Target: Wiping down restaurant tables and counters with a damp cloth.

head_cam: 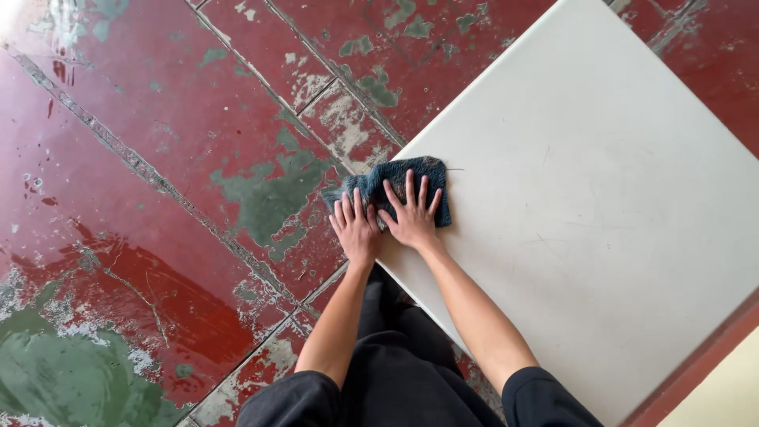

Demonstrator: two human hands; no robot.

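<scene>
Head view, cloth: dark blue rag (411,188) on the white tabletop's (601,205) left corner, overhanging the edge.
Left hand (353,229): flat, fingers spread, pressing the rag's overhanging part.
Right hand (413,215): flat, splayed on the rag.
Risk: rag may slip off onto the seemingly wet red floor (158,198).

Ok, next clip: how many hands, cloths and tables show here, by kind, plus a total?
Bare hands: 2, the left hand and right hand, both pressed flat on the cloth
Dark blue terry cloth: 1, at the table's edge
White square tabletop: 1
Total: 4
</scene>
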